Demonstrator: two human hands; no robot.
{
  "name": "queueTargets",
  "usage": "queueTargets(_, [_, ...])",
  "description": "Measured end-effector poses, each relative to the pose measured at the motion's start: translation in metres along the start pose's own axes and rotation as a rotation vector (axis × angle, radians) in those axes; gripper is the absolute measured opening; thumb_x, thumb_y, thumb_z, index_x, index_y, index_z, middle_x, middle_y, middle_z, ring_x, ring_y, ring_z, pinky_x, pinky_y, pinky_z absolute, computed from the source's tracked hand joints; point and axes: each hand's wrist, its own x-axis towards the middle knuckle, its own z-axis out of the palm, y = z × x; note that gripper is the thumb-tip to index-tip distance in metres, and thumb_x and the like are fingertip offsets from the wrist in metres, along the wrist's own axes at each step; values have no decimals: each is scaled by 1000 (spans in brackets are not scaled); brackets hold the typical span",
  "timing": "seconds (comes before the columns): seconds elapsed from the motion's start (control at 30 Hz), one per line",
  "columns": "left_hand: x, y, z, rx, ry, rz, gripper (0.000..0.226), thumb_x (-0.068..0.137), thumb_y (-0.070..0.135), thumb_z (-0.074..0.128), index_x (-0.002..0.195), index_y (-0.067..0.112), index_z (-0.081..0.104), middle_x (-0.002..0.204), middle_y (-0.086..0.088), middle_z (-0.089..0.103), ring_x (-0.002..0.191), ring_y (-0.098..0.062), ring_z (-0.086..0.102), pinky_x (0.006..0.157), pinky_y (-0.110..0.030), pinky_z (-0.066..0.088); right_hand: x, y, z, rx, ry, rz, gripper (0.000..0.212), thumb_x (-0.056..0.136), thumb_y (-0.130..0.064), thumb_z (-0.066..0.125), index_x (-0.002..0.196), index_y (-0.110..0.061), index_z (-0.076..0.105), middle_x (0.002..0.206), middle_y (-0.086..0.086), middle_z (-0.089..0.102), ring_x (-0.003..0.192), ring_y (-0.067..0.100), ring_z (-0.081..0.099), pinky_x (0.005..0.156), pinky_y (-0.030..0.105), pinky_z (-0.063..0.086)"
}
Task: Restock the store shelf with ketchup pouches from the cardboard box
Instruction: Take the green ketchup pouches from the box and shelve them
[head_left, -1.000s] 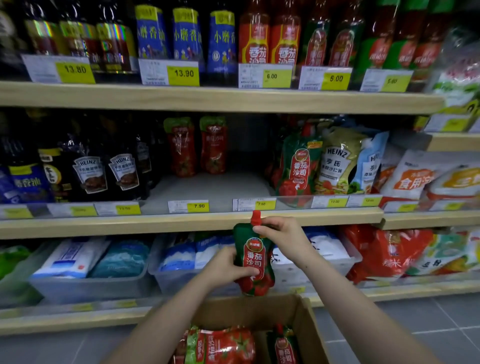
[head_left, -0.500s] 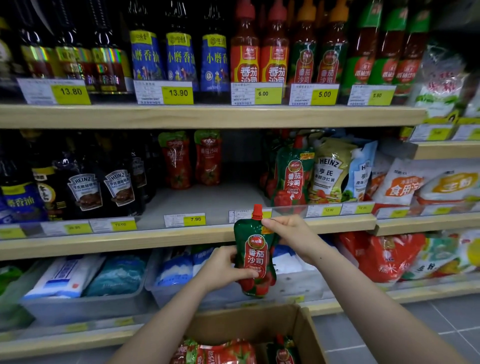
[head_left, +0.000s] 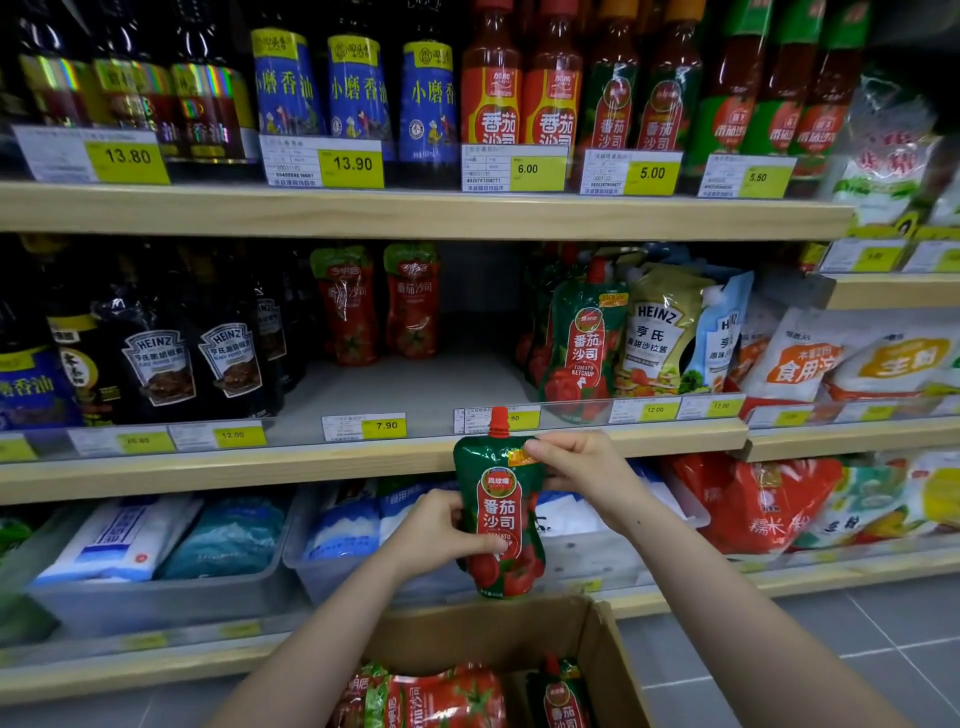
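Dark Heinz sauce bottles (head_left: 156, 364) stand at the left of the pale wooden middle shelf (head_left: 363, 462), beside a bare stretch with two red pouches (head_left: 379, 306) at the back. In front of that shelf's edge the left hand (head_left: 436, 535) curls round the lower side of an upright green-and-red ketchup pouch with a red cap (head_left: 501, 514) — above the open brown cardboard box (head_left: 608, 654) (more pouches inside). The right hand (head_left: 582, 462) pinches its upper right corner.
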Motion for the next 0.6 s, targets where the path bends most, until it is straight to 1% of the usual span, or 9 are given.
queueTargets(0.1, [-2, 4, 3, 50, 38, 10, 34, 63, 31, 84, 91, 30, 66, 90, 11, 71, 85, 0, 66, 71, -18, 54, -7, 9, 5, -170, -63, 18, 8, 78, -18, 70, 85, -22, 72, 82, -7, 75, 81, 8, 70, 65, 18, 55])
queueTargets(0.17, [-1, 11, 3, 92, 79, 38, 33, 63, 31, 84, 92, 29, 67, 89, 10, 71, 83, 2, 65, 69, -15, 53, -10, 8, 6, -189, -28, 9, 8, 77, -19, 71, 84, -22, 72, 82, -6, 75, 82, 10, 70, 67, 20, 56])
queueTargets(0.2, [0, 18, 1, 100, 101, 50, 32, 63, 30, 84, 91, 28, 68, 87, 11, 71, 81, 3, 65, 68, -14, 52, -9, 1, 6, -176, -12, -16, 7, 77, -17, 72, 81, -22, 72, 79, -6, 75, 80, 10, 71, 66, 20, 56])
queueTargets(0.27, [4, 36, -8, 80, 139, 82, 29, 62, 28, 84, 85, 30, 68, 82, 14, 71, 78, 4, 66, 64, -12, 50, -7, -20, 4, -151, -6, -108, 13, 76, -12, 72, 72, -24, 72, 71, -9, 75, 72, 6, 70, 58, 15, 54])
queueTargets(0.33, [12, 60, -23, 87, 195, 157, 28, 60, 28, 85, 80, 35, 66, 79, 18, 70, 77, 6, 66, 66, -15, 52, 0, -49, 2, -155, 1, -212, 18, 76, -11, 71, 67, -27, 73, 70, -12, 74, 68, 3, 70, 56, 13, 52])
queueTargets(0.37, [17, 74, -31, 109, 233, 207, 28, 59, 29, 85, 78, 38, 65, 79, 20, 70, 77, 7, 65, 68, -14, 52, 4, -64, 1, -159, 13, -258, 19, 76, -13, 71, 67, -29, 73, 73, -11, 75, 70, 6, 70, 58, 16, 53])
queueTargets(0.43, [28, 100, -48, 156, 309, 314, 28, 58, 33, 84, 76, 43, 64, 76, 26, 67, 78, 12, 62, 68, -7, 48, 15, -89, -1, -167, 43, -345, 17, 76, -15, 71, 69, -30, 74, 78, -8, 75, 74, 14, 71, 62, 24, 56])
queueTargets(0.53, [44, 124, -67, 181, 379, 417, 29, 58, 37, 82, 78, 47, 63, 72, 36, 64, 81, 17, 60, 65, 0, 42, 30, -114, -2, -174, 45, -438, 14, 77, -15, 71, 77, -29, 72, 75, -16, 74, 76, 2, 69, 61, 14, 53])
queueTargets(0.6, [55, 127, -74, 171, 385, 439, 32, 61, 34, 82, 82, 49, 63, 77, 40, 64, 83, 17, 60, 64, 2, 41, 41, -116, -3, -175, 49, -443, 13, 78, -15, 71, 80, -27, 72, 76, -15, 74, 78, 2, 69, 62, 12, 52])
